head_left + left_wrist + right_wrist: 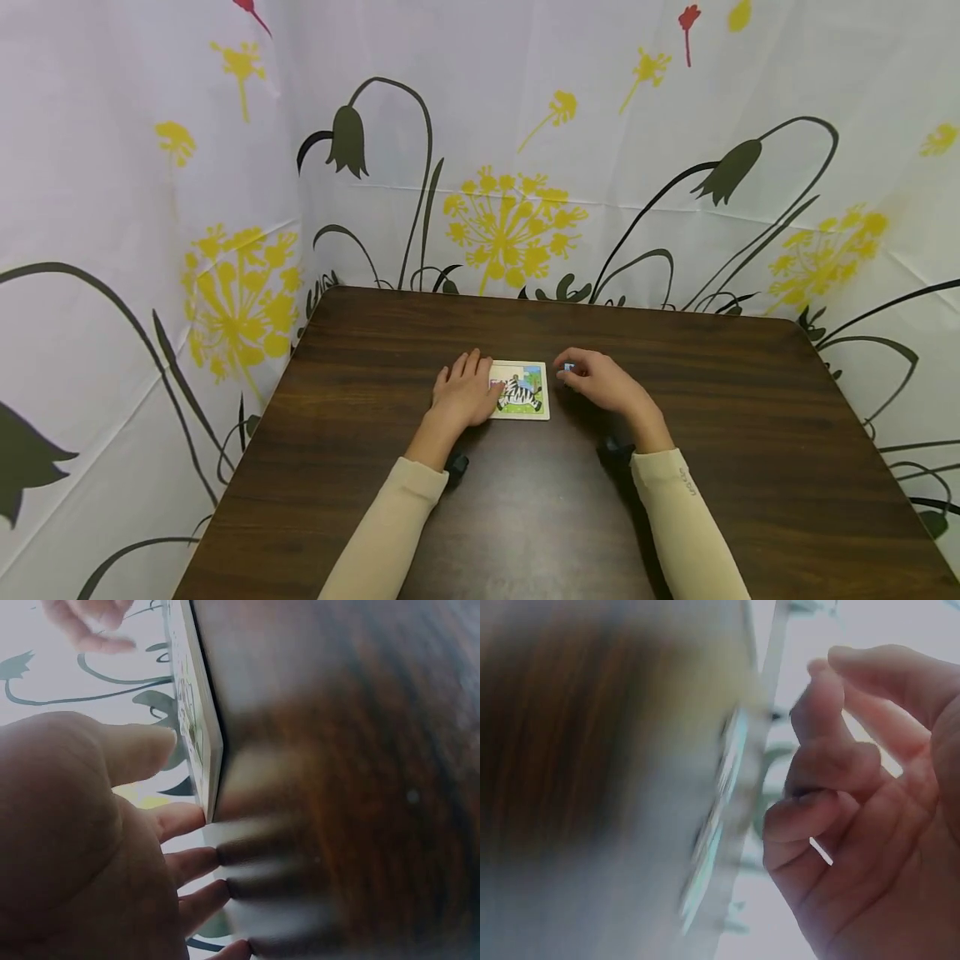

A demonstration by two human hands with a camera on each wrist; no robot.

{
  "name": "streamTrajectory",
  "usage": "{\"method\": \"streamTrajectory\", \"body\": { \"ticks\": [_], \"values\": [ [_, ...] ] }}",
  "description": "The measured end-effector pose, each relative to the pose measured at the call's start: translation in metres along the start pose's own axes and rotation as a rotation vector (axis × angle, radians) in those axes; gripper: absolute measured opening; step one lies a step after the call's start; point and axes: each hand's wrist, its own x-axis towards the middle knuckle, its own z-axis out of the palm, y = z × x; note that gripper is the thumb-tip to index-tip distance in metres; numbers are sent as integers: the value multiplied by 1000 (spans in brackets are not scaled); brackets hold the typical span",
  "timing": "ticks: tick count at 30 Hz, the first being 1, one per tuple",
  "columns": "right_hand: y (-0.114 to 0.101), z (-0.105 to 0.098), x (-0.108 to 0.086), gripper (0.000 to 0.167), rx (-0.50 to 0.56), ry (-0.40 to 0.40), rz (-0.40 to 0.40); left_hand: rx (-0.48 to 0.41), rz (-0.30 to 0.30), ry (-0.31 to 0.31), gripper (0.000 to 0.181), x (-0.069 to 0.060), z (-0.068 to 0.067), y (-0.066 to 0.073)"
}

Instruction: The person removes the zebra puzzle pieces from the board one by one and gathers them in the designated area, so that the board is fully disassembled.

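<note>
The work in hand looks like filling a small picture puzzle: a zebra board (519,417) lies flat on the worktop (510,517), its upper part showing a pale, unfilled patch beside the blue and green picture. The left hand (465,392) covers the board's left side, its fingers straight and spread; in the left wrist view the index finger touches a corner of the board while the others reach past it to the wood. This seems to steady the board.

The right hand (603,383) is just beside the right edge, fingers curled, thumb and index bent toward each other around a blue patch (568,367). I cannot tell whether they pinch it or it lies beyond them. Below that hand, the right wrist view shows two blurred flat slivers (731,757), perhaps loose pieces.

The next move probably calls for a sure grip on one piece, turned to match the gap, with the left hand kept off the unfilled patch. The board sits well in from the worktop's edges; there is room on the near side and to the right, while the patterned curtain (420,42) hangs behind the far edge
</note>
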Motion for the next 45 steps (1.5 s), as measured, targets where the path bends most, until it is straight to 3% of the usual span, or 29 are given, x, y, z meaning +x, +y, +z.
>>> {"method": "streamTrajectory", "body": {
  "ticks": [5, 8, 16, 19, 26, 31, 40, 45],
  "values": [
    [-34, 21, 10, 33, -69, -147, -80, 30, 3, 3, 68, 1, 1, -2],
    [-43, 29, 14, 35, -103, -185, -90, 32, 2, 10, 67, 1, 2, -2],
    [-41, 29, 23, 29, -109, -114, 38, 41, -3, 6, 70, 1, 1, -1],
    [-38, 29, 28, 25, -108, -121, 65, 46, -6, 4, 70, 0, 1, 0],
    [-39, 28, 39, 18, -91, -144, 64, 52, -7, 23, 69, 0, -2, 0],
    [-39, 31, 42, 11, -78, -143, 54, 56, -22, -7, 71, 1, 0, -1],
    [-37, 31, 42, 15, -102, -106, 60, 28, -13, 25, 68, 1, 0, 0],
    [-38, 32, 42, 15, -106, -116, 40, 23, -29, -15, 70, 2, 1, 0]
  ]
}}
